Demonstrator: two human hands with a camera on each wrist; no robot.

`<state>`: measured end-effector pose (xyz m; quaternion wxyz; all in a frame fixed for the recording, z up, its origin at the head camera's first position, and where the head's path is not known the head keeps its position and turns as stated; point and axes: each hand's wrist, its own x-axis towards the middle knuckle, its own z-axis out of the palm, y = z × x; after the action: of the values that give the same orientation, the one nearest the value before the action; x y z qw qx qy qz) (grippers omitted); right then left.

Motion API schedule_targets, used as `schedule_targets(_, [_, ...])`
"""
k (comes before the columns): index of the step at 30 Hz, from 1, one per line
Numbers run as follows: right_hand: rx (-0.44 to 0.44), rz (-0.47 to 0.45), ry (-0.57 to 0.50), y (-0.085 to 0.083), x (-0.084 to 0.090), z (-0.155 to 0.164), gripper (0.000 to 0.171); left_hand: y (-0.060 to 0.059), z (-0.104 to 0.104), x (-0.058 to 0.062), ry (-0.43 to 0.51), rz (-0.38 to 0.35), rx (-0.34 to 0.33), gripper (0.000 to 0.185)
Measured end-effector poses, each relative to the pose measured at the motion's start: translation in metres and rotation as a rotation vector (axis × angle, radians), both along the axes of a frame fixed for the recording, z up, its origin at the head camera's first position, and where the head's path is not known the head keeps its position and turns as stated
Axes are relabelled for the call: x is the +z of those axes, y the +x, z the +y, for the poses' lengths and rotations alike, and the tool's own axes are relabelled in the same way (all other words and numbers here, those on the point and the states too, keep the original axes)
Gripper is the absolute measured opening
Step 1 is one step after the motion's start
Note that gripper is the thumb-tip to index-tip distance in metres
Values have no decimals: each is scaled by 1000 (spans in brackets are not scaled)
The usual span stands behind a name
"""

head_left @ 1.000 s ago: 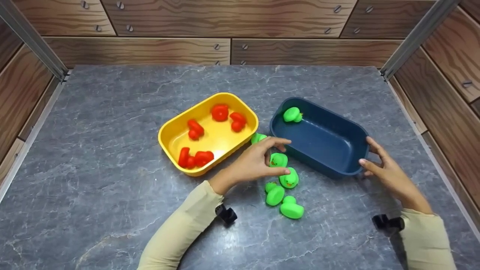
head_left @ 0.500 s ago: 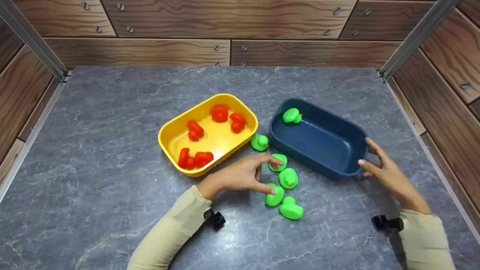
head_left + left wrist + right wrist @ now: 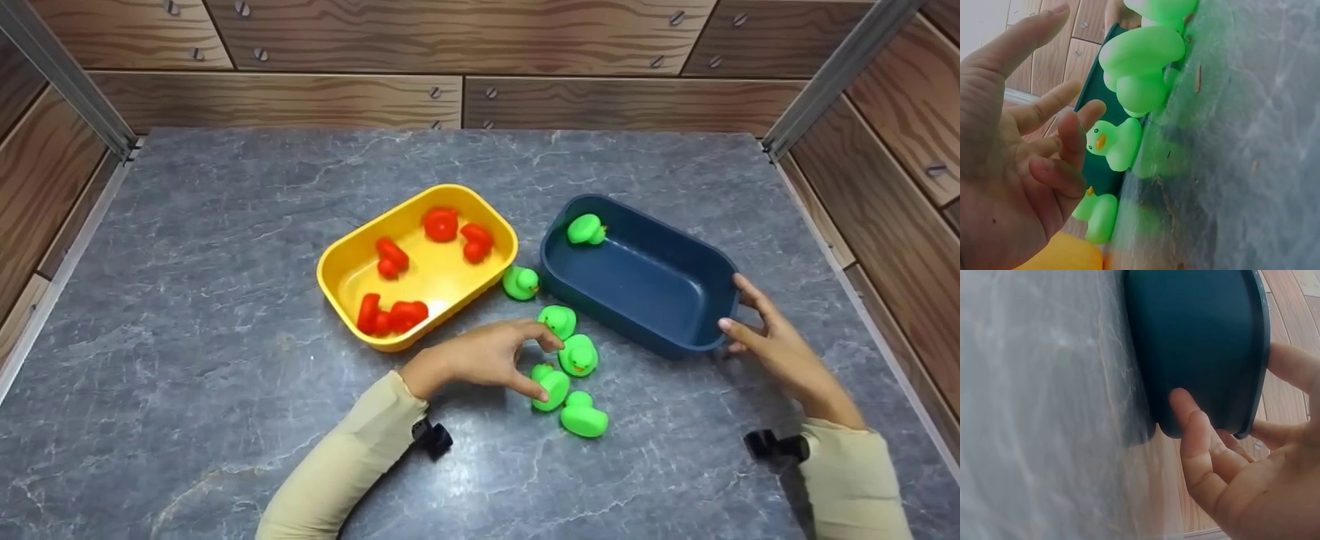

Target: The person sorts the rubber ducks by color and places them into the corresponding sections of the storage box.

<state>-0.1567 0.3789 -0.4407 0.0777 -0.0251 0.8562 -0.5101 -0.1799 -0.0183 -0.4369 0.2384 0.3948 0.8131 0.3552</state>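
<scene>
My left hand (image 3: 487,354) hovers over the near-left of a loose group of green rubber ducks, thumb and index finger apart. Its thumb overlaps one tipped duck (image 3: 551,388) in the head view, and the index fingertip is close to an upright duck (image 3: 579,355). In the left wrist view nothing is between the fingers, and ducks (image 3: 1143,67) lie beyond them. My right hand (image 3: 784,352) holds the right end of a dark blue bin (image 3: 637,289), thumb at the rim and other fingers against the outer wall (image 3: 1202,354). One green duck (image 3: 586,229) lies inside that bin.
A yellow bin (image 3: 337,274) with several red ducks (image 3: 440,224) stands left of the blue one. Between the bins sits a green duck (image 3: 520,283). Another tipped duck (image 3: 584,416) lies nearest the front. Wood-patterned panels (image 3: 570,37) bound the grey marbled tabletop (image 3: 187,300).
My left hand has moved toward the front left, away from the blue bin's near edge, uncovering the duck between the bins. The right hand has stayed at the blue bin's end.
</scene>
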Motion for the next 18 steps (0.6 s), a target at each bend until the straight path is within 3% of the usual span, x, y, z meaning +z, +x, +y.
schedule_targets(8, [16,10,26,0,2,0,73,0,2,-4,-112,16,15,66])
schedule_targets(18, [5,8,25,0,0,1,73,0,5,-9,-171,2,-20,71])
